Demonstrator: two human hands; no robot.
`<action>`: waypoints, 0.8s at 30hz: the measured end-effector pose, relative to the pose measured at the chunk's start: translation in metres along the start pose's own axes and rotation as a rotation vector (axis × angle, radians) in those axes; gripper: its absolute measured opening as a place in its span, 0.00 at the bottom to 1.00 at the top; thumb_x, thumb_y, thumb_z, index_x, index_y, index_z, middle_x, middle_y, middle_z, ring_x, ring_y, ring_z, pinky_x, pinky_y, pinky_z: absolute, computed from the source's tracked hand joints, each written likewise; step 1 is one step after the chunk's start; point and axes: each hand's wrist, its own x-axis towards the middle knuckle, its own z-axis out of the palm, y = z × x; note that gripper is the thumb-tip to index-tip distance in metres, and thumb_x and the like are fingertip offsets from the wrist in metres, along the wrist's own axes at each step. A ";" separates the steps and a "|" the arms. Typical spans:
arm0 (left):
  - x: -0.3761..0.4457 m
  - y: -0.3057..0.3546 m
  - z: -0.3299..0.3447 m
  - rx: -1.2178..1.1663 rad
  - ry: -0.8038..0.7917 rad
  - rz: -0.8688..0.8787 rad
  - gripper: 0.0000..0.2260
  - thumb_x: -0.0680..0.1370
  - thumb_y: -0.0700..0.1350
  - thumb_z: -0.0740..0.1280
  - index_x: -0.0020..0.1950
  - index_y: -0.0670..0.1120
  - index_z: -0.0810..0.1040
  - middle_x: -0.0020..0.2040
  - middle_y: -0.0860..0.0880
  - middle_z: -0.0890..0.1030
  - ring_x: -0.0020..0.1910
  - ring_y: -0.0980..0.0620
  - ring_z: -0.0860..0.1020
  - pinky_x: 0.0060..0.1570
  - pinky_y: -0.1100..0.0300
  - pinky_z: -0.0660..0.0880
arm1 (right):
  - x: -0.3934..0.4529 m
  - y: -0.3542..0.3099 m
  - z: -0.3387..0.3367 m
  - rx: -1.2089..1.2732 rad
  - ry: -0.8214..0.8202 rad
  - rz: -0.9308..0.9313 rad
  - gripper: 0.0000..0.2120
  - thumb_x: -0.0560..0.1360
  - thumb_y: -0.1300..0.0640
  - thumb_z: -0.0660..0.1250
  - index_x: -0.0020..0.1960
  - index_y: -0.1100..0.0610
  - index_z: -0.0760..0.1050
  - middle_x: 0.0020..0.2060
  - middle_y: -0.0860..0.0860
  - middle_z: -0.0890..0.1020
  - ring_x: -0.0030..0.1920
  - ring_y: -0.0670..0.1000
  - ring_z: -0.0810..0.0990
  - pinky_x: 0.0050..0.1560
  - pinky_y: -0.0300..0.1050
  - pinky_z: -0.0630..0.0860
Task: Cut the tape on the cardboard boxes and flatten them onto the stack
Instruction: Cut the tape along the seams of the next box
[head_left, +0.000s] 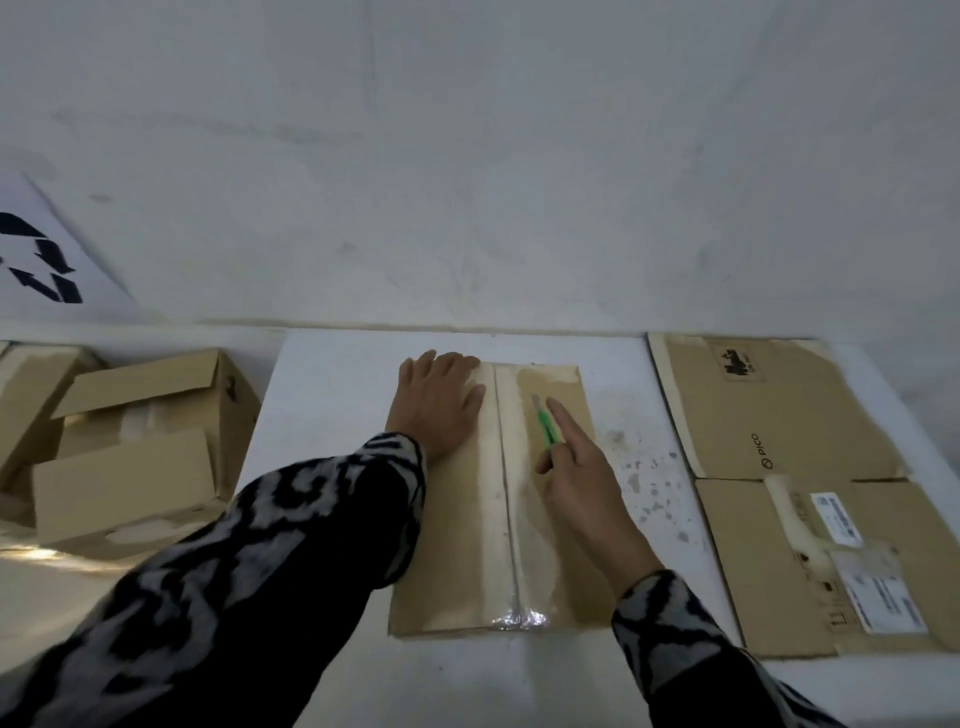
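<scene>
There is a single view, from a wide-angle camera worn on the person's head, looking forward and steeply down over both patterned sleeves. It sits close above the white worktop (332, 395), facing the pale grey wall (467, 156) behind it, whose straight lines bend toward the frame's edges.

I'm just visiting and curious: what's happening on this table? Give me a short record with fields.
Box in work: taped cardboard box, closed, lying mid-table
Tape: clear strip along the centre seam
Left hand: pressed flat on the box's far left part
Right hand: holds a green utility knife, index finger stretched along it
Knife position: over the box, right of the seam
Flattened stack: on the table's right side
Waiting boxes: open ones to the left
Surface: white table
</scene>
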 end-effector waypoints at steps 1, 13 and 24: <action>0.000 -0.002 0.002 0.008 0.015 0.012 0.21 0.80 0.57 0.53 0.70 0.51 0.70 0.68 0.52 0.73 0.69 0.45 0.66 0.71 0.47 0.57 | 0.003 -0.001 0.004 -0.036 -0.001 -0.011 0.25 0.83 0.60 0.50 0.70 0.33 0.63 0.38 0.49 0.77 0.29 0.44 0.69 0.30 0.34 0.68; 0.001 -0.010 0.012 -0.034 0.093 0.049 0.23 0.79 0.55 0.47 0.71 0.53 0.70 0.68 0.52 0.73 0.68 0.46 0.67 0.70 0.47 0.58 | 0.053 -0.019 0.043 -0.253 0.025 -0.027 0.25 0.83 0.57 0.51 0.78 0.42 0.59 0.43 0.56 0.83 0.32 0.49 0.74 0.39 0.45 0.77; 0.005 -0.015 0.016 -0.066 0.115 0.057 0.21 0.79 0.54 0.52 0.69 0.53 0.72 0.67 0.53 0.74 0.68 0.46 0.68 0.70 0.48 0.59 | 0.070 -0.022 0.062 -0.401 0.040 0.004 0.26 0.83 0.56 0.50 0.79 0.42 0.55 0.39 0.49 0.76 0.36 0.47 0.72 0.34 0.40 0.65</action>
